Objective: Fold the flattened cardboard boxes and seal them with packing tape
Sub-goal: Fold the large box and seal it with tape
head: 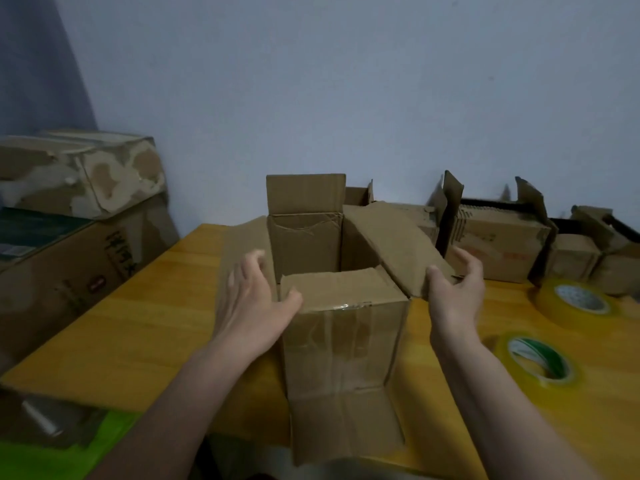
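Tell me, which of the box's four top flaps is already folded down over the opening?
The near flap, closest to the person. It lies flat over the opening, while the far flap stands upright and the right flap slants outward, gripped by the right hand.

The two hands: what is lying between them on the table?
In the head view, the open cardboard box stands between the left hand and the right hand, its near flap folded inward.

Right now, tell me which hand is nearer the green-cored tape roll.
Right. The right hand grips the box's right flap, up and left of the green-cored tape roll. The left hand is at the box's left side, with the open cardboard box between.
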`<move>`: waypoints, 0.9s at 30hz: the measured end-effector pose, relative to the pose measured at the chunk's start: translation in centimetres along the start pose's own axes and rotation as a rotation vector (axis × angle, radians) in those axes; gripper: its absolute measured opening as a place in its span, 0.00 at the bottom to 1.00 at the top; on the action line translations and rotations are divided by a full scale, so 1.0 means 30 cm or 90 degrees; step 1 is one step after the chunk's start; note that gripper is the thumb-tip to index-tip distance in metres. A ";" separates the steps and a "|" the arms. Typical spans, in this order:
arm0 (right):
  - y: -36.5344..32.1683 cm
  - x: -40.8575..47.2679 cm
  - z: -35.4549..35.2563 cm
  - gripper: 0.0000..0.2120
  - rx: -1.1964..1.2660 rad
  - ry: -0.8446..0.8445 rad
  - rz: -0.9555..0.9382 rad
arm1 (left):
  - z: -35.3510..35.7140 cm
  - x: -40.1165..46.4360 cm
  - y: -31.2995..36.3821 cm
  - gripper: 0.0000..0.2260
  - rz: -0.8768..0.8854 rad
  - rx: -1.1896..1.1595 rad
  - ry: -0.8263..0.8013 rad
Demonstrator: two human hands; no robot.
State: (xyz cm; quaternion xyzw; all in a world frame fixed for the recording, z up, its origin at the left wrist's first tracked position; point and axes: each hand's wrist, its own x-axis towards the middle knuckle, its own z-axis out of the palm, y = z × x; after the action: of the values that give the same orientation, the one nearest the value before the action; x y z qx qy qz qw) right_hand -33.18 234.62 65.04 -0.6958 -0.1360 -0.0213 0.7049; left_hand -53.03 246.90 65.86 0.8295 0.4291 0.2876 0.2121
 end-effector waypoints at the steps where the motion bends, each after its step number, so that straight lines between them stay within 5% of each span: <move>1: -0.002 0.001 -0.003 0.24 -0.035 -0.006 -0.009 | -0.004 0.000 0.002 0.34 0.003 -0.007 -0.040; 3: -0.006 -0.001 -0.012 0.30 -0.262 -0.009 -0.146 | -0.011 0.004 0.002 0.36 0.035 0.040 -0.089; 5: 0.007 -0.003 -0.019 0.31 -0.499 -0.031 -0.414 | -0.010 0.013 -0.006 0.34 0.049 0.071 -0.129; 9: -0.018 -0.068 -0.002 0.12 -0.576 -0.256 -0.689 | -0.014 0.025 -0.002 0.30 0.067 0.126 -0.203; 12: -0.043 -0.118 0.021 0.26 -0.623 -0.350 -0.598 | -0.035 0.020 0.002 0.29 0.090 0.169 -0.242; 17: -0.041 -0.048 0.022 0.26 -0.578 -0.379 -0.512 | -0.100 -0.025 0.028 0.31 0.112 0.203 -0.282; 19: -0.053 -0.002 0.018 0.16 -0.543 -0.434 -0.471 | -0.130 -0.004 0.044 0.34 0.106 0.234 -0.235; 22: -0.084 0.029 0.019 0.20 -0.523 -0.495 -0.418 | -0.181 0.083 0.057 0.27 0.055 0.157 -0.082; 24: -0.092 0.023 0.024 0.21 -0.531 -0.475 -0.392 | -0.191 0.172 0.024 0.33 0.011 0.173 -0.012; 27: -0.085 -0.024 0.025 0.19 -0.644 -0.286 -0.419 | -0.187 0.300 -0.051 0.51 -0.070 0.155 -0.022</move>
State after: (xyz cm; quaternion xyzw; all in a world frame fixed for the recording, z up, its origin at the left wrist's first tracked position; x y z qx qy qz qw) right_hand -34.55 235.17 67.37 -0.8513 -0.4603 -0.1518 0.2008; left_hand -53.44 255.82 71.77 0.8293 0.5018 0.2068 0.1329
